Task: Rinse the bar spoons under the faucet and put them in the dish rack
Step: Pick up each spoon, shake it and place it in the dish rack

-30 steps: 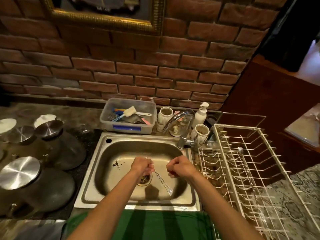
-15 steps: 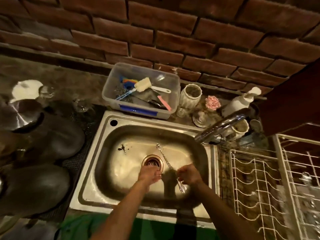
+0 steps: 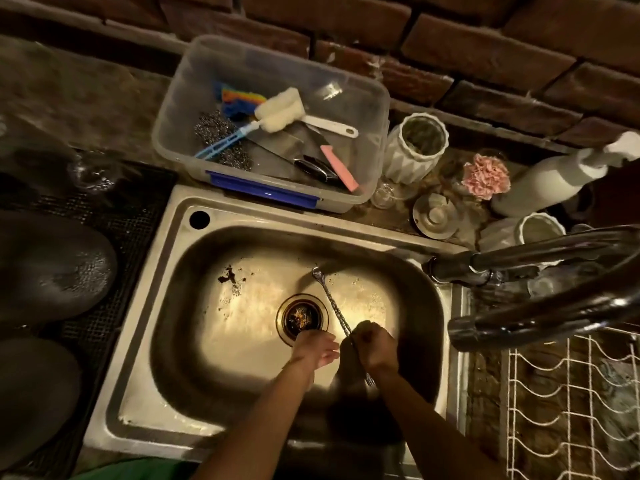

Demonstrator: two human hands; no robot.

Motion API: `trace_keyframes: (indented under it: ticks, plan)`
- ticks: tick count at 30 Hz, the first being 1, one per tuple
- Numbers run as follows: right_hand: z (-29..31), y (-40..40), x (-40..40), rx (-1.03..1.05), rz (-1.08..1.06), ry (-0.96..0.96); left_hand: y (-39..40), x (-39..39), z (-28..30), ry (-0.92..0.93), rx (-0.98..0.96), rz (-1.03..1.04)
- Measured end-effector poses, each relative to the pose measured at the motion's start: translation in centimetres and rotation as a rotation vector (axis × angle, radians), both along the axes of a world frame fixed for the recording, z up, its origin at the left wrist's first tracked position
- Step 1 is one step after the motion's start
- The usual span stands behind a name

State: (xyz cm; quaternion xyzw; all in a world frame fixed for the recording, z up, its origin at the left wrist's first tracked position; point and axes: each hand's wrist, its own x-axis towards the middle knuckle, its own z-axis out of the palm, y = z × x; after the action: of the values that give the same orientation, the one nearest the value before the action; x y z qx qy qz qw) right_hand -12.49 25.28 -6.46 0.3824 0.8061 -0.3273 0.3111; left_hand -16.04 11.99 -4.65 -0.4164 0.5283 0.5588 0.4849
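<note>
A steel sink (image 3: 145, 344) set in a dark stone counter below a brick wall, seen from above. A long twisted bar spoon (image 3: 330, 299) slants across the basin, its tip beyond the fingers past the drain (image 3: 302, 317), its shaft gripped in the curled right hand (image 3: 375, 346). The left hand (image 3: 316, 349) sits just beside it, fingers loosely together and holding nothing. The faucet (image 3: 540, 317) arches to the right of both hands; no water is visible. Rinsing well likely means carrying the spoon under the spout, then to the wire dish rack (image 3: 568, 407) further right.
</note>
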Motion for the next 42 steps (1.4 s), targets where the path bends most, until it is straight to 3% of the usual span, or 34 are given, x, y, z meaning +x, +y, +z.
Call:
trace_keyframes:
  ticks: [9,15,24,30,33,38,42]
  plan:
    - [-0.5,-0.6,-0.4,0.060,0.356,-0.026,0.8,-0.4,-1.5,0.026,-0.009,-0.013]
    - [0.2,-0.8,-0.3,0.125,0.327,-0.059,1.6,-0.4,-1.6,0.107,-0.037,0.025]
    - [3.1,-1.8,0.2,-0.033,0.116,-0.053,2.4,0.3,0.4,0.175,-0.028,0.049]
    - [6.4,-3.0,1.9,-0.134,0.065,0.037,0.5,0.7,3.3,0.155,-0.007,0.250]
    - [7.9,-3.7,3.0,-0.155,0.053,0.056,-1.0,0.8,5.0,0.141,0.098,0.315]
    - [11.4,-4.8,5.0,-0.276,0.010,0.133,-3.2,1.0,8.2,0.249,0.026,0.322]
    - [15.0,-6.2,6.6,-0.334,0.009,0.240,-4.6,1.1,11.6,0.343,0.085,0.297]
